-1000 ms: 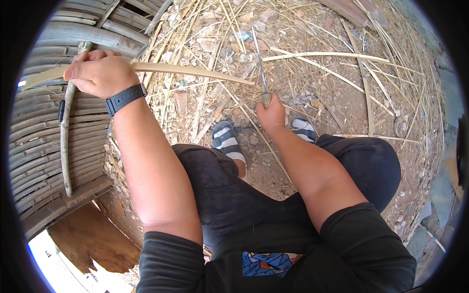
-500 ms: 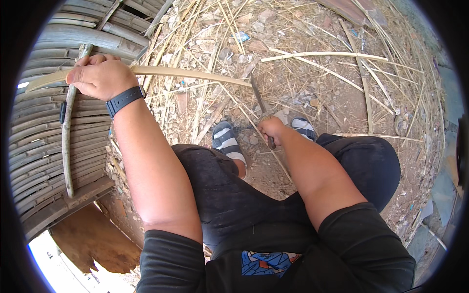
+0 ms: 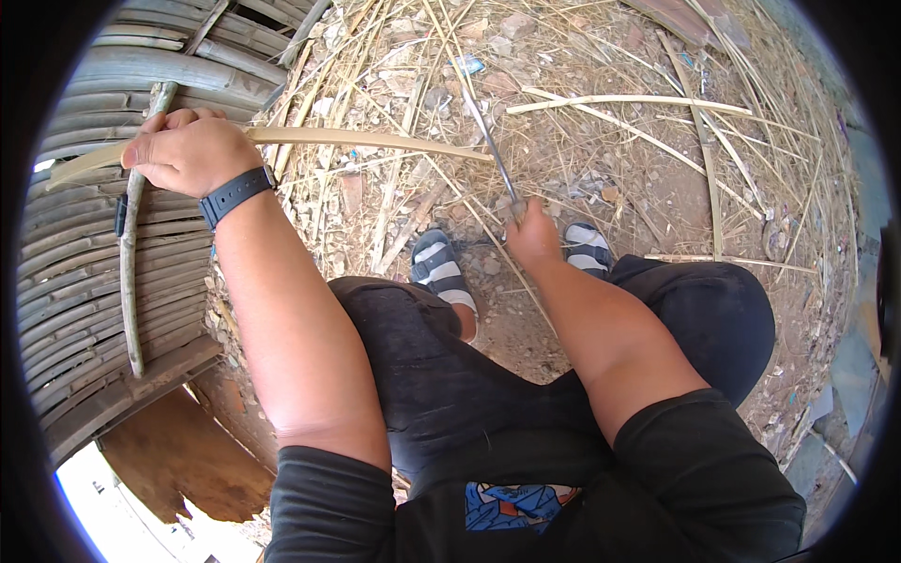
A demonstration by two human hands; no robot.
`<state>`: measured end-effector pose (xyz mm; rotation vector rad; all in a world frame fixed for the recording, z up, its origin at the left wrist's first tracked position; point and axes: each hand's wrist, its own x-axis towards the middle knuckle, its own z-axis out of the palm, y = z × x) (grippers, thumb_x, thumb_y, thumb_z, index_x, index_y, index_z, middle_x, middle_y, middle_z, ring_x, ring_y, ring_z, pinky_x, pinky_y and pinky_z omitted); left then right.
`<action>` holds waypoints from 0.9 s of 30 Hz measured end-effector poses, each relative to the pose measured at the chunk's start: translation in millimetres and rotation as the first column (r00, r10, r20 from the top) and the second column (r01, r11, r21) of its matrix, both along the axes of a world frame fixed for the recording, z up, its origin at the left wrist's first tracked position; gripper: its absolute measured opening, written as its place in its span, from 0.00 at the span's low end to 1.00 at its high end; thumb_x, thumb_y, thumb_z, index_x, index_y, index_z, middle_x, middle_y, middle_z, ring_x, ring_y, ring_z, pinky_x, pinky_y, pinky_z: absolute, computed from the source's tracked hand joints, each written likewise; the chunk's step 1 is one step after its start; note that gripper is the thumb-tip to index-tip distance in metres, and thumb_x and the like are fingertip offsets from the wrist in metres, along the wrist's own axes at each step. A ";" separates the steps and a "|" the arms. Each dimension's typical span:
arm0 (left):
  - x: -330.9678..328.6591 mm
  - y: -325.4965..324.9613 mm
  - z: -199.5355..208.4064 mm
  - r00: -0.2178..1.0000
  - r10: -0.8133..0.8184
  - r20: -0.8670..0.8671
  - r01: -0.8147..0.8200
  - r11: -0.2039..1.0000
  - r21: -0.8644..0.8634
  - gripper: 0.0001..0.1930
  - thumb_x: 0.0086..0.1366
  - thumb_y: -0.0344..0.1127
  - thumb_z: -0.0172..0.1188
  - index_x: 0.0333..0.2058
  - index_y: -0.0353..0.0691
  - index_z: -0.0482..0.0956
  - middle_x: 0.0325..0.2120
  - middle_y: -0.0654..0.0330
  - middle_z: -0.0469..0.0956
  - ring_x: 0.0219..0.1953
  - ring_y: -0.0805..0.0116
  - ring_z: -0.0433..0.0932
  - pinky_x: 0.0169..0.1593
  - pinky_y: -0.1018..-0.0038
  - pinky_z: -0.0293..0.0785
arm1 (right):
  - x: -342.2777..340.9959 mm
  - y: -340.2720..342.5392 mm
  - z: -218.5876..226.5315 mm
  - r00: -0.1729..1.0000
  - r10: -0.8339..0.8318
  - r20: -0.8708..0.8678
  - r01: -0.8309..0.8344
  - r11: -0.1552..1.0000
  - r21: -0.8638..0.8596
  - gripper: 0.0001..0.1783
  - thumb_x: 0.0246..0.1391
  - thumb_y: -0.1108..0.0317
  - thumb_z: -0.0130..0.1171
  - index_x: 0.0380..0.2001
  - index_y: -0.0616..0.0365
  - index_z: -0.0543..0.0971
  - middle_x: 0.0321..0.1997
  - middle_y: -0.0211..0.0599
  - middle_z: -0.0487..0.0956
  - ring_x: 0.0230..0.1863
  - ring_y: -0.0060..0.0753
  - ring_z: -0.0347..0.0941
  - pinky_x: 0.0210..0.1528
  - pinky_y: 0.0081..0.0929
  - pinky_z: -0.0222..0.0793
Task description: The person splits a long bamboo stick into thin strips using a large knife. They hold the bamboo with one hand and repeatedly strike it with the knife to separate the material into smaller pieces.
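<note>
I see a pale yellow strip (image 3: 366, 139) and a shiny grey knife (image 3: 489, 138). Dark sandals (image 3: 449, 284) make stripes over white socks (image 3: 458, 297). The shirt (image 3: 648, 507) is black with a blue, white and orange picture (image 3: 511, 507). The scrap (image 3: 466, 65) toward the far edge of the ground (image 3: 516, 342) is light blue.

Pale strip (image 3: 371, 140) in left grip (image 3: 194, 153)

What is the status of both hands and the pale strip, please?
Left hand closed on pale strip. Right hand grips long knife near strip's right end, contact unclear. Loose strips scattered ahead.
</note>
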<state>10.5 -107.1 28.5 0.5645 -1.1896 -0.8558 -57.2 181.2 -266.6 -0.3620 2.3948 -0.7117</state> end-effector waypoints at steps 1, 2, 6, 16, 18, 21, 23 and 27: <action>0.2 0.7 -0.3 1.000 0.016 0.009 -0.016 1.000 -0.009 0.33 0.72 0.68 0.29 0.32 0.39 0.62 0.16 0.67 0.58 0.17 0.75 0.55 0.19 0.78 0.53 | 2.2 8.5 -9.7 0.996 0.076 0.035 -0.079 0.992 0.097 0.24 0.50 0.62 0.62 0.46 0.69 0.73 0.40 0.63 0.81 0.46 0.59 0.79 0.50 0.46 0.74; -1.2 2.7 -0.9 0.999 0.032 0.014 -0.032 0.999 -0.022 0.33 0.72 0.68 0.29 0.32 0.39 0.62 0.16 0.67 0.58 0.17 0.75 0.55 0.18 0.78 0.53 | -1.1 10.8 -12.4 0.995 0.091 0.047 -0.096 0.989 0.116 0.23 0.50 0.63 0.62 0.44 0.69 0.74 0.39 0.63 0.81 0.46 0.59 0.80 0.49 0.45 0.75; 2.3 -1.3 0.8 1.000 -0.003 -0.007 0.003 1.000 -0.017 0.32 0.73 0.67 0.30 0.33 0.39 0.62 0.16 0.67 0.58 0.17 0.76 0.54 0.18 0.78 0.53 | -1.6 7.9 -17.9 0.975 0.115 0.193 -0.149 0.973 0.175 0.18 0.51 0.68 0.60 0.42 0.70 0.77 0.43 0.61 0.81 0.49 0.55 0.80 0.49 0.42 0.76; -0.5 -0.1 0.3 1.000 0.020 -0.017 -0.021 1.000 -0.018 0.32 0.73 0.66 0.31 0.34 0.38 0.63 0.16 0.66 0.58 0.17 0.76 0.55 0.18 0.79 0.54 | -2.4 9.3 -21.7 0.991 0.007 0.135 -0.002 0.999 -0.039 0.21 0.50 0.70 0.58 0.46 0.72 0.76 0.43 0.65 0.80 0.48 0.59 0.79 0.49 0.45 0.74; 3.5 -6.2 -1.3 0.999 0.041 -0.022 -0.041 0.999 -0.013 0.32 0.73 0.66 0.31 0.34 0.38 0.63 0.16 0.66 0.59 0.18 0.76 0.55 0.19 0.79 0.54 | -5.6 0.8 2.8 0.998 0.018 0.053 -0.010 0.990 -0.139 0.24 0.50 0.67 0.60 0.49 0.71 0.75 0.43 0.65 0.80 0.48 0.61 0.78 0.50 0.45 0.74; 4.2 -7.6 -4.1 0.999 0.039 0.018 -0.038 0.999 -0.022 0.32 0.74 0.66 0.31 0.33 0.37 0.63 0.16 0.66 0.59 0.18 0.75 0.55 0.19 0.78 0.54 | -5.7 -14.3 24.9 0.999 -0.041 -0.026 0.035 0.980 -0.194 0.27 0.50 0.63 0.62 0.52 0.69 0.73 0.44 0.64 0.80 0.48 0.61 0.78 0.52 0.45 0.73; 3.5 -6.8 -3.2 0.999 0.049 0.014 -0.048 0.999 -0.019 0.32 0.74 0.66 0.31 0.33 0.37 0.63 0.17 0.66 0.59 0.18 0.76 0.55 0.19 0.78 0.54 | -3.7 -14.6 26.5 0.998 -0.045 -0.034 0.039 0.987 -0.155 0.28 0.50 0.62 0.63 0.52 0.69 0.73 0.45 0.64 0.80 0.48 0.61 0.78 0.52 0.45 0.73; 4.3 -11.0 -4.3 0.999 0.036 -0.041 -0.037 0.999 -0.018 0.33 0.74 0.66 0.30 0.33 0.37 0.63 0.17 0.66 0.58 0.18 0.76 0.55 0.19 0.78 0.54 | -0.7 12.7 -14.6 0.995 0.100 0.016 -0.101 0.991 0.088 0.24 0.49 0.65 0.62 0.47 0.70 0.74 0.41 0.62 0.81 0.44 0.61 0.79 0.49 0.47 0.74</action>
